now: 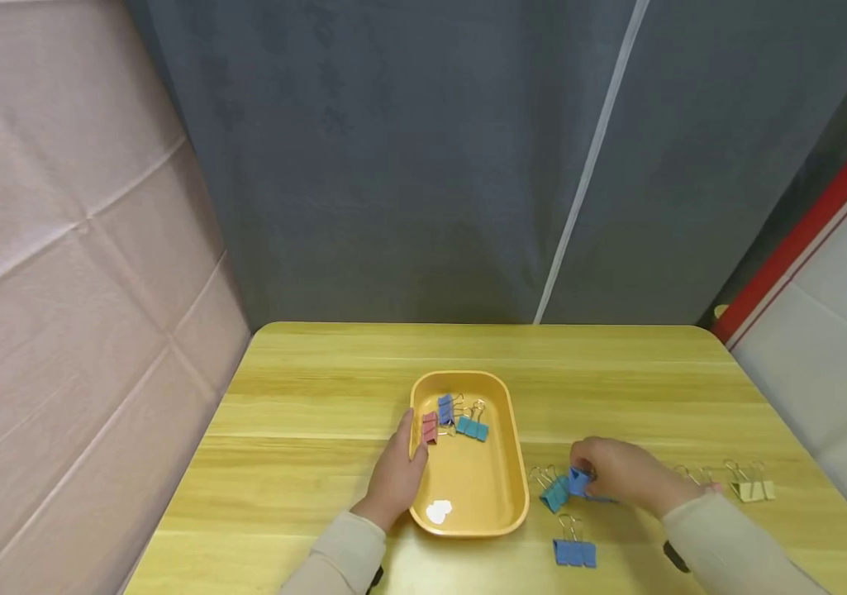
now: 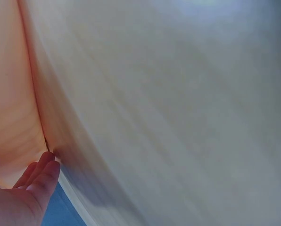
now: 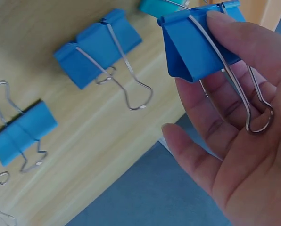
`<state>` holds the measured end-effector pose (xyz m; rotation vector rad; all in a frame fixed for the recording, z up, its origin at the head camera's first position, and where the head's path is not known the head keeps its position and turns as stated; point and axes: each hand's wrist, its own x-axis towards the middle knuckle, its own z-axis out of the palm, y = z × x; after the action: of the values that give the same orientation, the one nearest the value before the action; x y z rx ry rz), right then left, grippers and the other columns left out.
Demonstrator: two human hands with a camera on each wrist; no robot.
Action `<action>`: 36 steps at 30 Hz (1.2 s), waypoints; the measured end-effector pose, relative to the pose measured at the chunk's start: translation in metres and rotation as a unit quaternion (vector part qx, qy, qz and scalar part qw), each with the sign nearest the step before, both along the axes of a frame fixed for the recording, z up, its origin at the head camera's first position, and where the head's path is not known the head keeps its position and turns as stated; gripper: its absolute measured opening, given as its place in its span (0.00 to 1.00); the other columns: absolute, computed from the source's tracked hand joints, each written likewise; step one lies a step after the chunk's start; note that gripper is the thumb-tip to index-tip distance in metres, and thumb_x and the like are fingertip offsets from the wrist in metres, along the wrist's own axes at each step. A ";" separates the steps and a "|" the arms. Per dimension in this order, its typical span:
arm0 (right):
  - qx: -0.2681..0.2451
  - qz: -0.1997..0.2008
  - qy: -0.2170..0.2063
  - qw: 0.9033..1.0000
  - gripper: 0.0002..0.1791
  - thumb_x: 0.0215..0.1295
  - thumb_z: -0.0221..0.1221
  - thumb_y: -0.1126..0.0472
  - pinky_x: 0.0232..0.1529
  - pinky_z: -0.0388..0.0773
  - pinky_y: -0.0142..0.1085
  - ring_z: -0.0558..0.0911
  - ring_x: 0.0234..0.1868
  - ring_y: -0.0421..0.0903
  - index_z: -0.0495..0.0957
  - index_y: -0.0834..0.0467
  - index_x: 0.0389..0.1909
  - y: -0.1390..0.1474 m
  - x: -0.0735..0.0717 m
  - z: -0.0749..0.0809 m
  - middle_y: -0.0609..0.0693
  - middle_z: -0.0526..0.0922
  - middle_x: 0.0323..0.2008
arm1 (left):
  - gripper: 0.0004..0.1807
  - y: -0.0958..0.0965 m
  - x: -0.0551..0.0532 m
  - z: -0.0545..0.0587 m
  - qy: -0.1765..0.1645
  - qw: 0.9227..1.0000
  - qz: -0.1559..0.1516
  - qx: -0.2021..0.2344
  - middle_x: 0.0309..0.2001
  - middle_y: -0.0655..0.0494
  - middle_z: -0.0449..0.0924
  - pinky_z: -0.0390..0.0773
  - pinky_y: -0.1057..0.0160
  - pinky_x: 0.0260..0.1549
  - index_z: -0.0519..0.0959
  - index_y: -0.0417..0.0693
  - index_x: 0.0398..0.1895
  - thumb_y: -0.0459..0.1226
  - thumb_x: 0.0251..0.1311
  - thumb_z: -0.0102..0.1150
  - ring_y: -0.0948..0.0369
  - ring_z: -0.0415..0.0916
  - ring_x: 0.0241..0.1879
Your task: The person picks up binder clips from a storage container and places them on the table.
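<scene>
My right hand [image 1: 620,473] pinches a blue binder clip [image 3: 204,44] by its body, above the table and right of the tray. One wire handle of that clip lies against the palm in the right wrist view. My left hand [image 1: 397,471] grips the left side of the yellow tray [image 1: 471,492], thumb over the rim and fingers along the outer wall. Inside the tray lie a pink binder clip [image 1: 430,428], a blue-violet one [image 1: 445,409] and a teal one [image 1: 472,428], all toward its far end.
Near the right hand lie a teal binder clip [image 1: 554,494] and another blue clip [image 1: 575,553]. Farther right are a yellow clip [image 1: 754,491] and a pink clip [image 1: 713,487], partly hidden by the wrist. A grey curtain [image 1: 393,165] hangs behind the wooden table [image 1: 304,413].
</scene>
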<state>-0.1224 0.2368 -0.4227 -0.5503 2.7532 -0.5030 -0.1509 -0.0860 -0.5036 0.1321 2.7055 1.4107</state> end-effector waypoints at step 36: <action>-0.004 -0.004 -0.018 1.000 0.22 0.40 0.70 0.72 0.21 0.66 0.30 0.65 0.23 0.36 0.67 0.49 0.22 0.022 0.029 -0.036 0.38 0.68 0.21 | 0.33 0.000 0.001 0.000 0.005 1.000 -0.002 0.002 0.72 0.40 0.57 0.59 0.42 0.67 0.49 0.47 0.77 0.40 0.72 0.45 0.41 0.58 0.68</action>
<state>-0.0937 0.2588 -0.4589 -0.5277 2.7219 -0.5196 -0.1499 -0.0862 -0.5038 0.1443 2.7092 1.4193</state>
